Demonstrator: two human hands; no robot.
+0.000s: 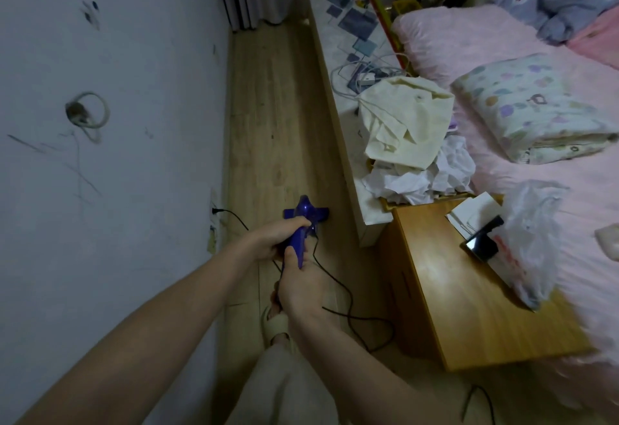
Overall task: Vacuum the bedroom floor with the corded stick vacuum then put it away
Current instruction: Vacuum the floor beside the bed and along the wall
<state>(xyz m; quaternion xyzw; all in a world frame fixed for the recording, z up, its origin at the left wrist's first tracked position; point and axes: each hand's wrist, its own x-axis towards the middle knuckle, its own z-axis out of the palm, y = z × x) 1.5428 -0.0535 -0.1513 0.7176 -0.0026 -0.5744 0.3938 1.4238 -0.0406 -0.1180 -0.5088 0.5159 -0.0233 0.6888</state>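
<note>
Vacuum [299, 233], purple, stands on wood floor [268, 106] btwn wall & low shelf [338, 143]. Left hand [278, 237] & right hand [301, 285] both curl round its handle, prob. to steer it. Cord [338, 285] is plugged into wall socket [213, 212], so it has power.

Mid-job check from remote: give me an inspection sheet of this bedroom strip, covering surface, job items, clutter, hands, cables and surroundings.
Surface: light wood-plank floor, a narrow strip between wall and furniture.
Job's things: purple plastic stick vacuum, head on the floor, seen end-on.
Clutter: cream cloth bag and crumpled white paper on the long low cabinet.
Hands: left hand and right hand both grip the vacuum's handle.
Cables: thin black power cord plugged into the wall socket, looping across the floor near the slippered foot.
Surroundings: scuffed grey wall, wooden bedside table, pink bed.
</note>
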